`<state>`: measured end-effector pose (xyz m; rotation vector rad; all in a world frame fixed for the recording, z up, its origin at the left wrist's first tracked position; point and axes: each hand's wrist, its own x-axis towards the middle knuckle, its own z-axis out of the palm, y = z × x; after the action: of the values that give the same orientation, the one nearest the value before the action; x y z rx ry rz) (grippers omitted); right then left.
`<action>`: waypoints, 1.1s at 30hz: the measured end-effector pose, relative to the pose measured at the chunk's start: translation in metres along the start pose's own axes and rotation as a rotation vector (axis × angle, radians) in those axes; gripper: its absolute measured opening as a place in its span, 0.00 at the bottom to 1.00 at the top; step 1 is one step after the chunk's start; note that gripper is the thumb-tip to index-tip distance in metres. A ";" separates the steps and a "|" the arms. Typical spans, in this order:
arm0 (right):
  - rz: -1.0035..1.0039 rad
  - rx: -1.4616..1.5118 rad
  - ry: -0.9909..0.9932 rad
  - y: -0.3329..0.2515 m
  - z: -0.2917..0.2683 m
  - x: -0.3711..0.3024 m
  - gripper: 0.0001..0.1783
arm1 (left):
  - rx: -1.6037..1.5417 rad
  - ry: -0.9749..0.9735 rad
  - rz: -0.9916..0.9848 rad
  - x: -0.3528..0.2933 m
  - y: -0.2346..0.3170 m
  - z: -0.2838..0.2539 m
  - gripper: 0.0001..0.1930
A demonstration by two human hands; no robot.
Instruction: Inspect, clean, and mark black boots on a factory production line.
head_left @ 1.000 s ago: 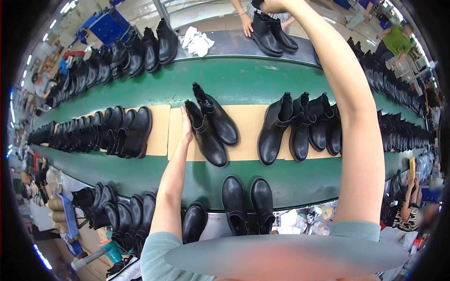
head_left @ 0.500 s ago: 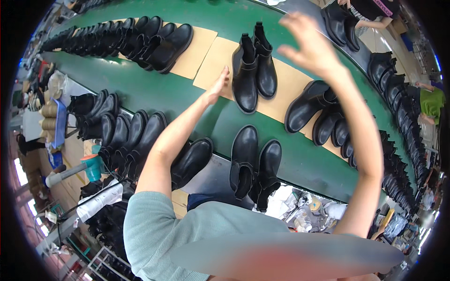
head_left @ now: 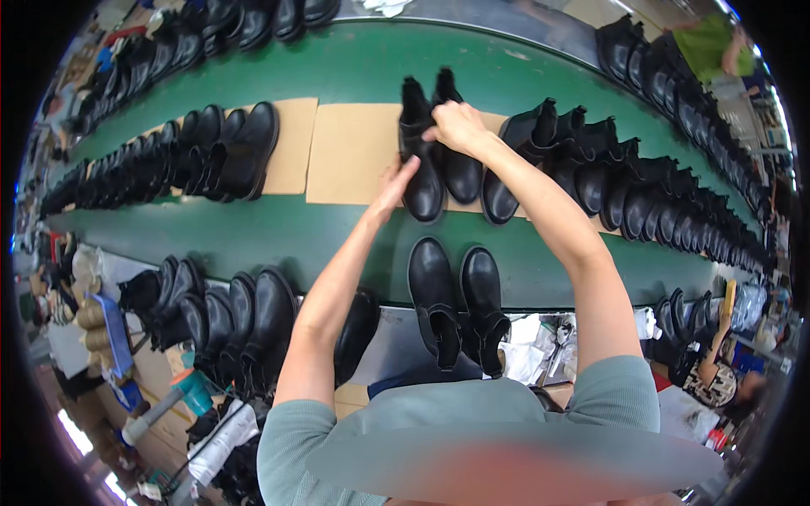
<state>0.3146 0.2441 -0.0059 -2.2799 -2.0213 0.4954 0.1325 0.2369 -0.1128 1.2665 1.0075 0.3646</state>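
Note:
A pair of black ankle boots stands side by side on a tan cardboard sheet [head_left: 350, 160], toes toward me. My right hand [head_left: 462, 128] is closed around the upper part of the right boot [head_left: 461, 179], its thumb reaching over to the left boot [head_left: 423, 190]. Along the outer side of that left boot lies my left hand [head_left: 393, 190], fingers stretched out and partly hidden. Nearer me, two more black boots, a left one [head_left: 431, 270] and a right one [head_left: 482, 282], stand at the table's near edge with toes pointing away.
Rows of black boots line the green table [head_left: 363, 67] to the left [head_left: 253, 152] and right [head_left: 591, 185] on cardboard. More boots [head_left: 270, 325] stand at the near left, by a teal-and-orange tool [head_left: 194, 392]. White crumpled paper [head_left: 525, 358] lies near right. A person in green [head_left: 704, 51] is far right.
My raised right hand has come down onto the standing pair and closed on a boot. The left hand has stayed close beside the pair. The whole view has turned.

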 end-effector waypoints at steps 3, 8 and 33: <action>0.069 0.033 -0.056 0.058 0.001 -0.032 0.21 | 0.367 -0.070 0.011 0.002 0.011 0.028 0.56; -0.054 0.152 0.136 0.073 -0.009 -0.098 0.35 | 0.604 -0.118 0.010 0.015 0.006 0.030 0.61; 0.416 0.889 -0.083 0.038 0.090 -0.363 0.27 | 0.070 0.153 -0.135 -0.234 0.031 0.013 0.36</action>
<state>0.2930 -0.1309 -0.0280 -2.0454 -0.9701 1.2209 0.0241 0.0692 0.0138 1.2396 1.2389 0.3275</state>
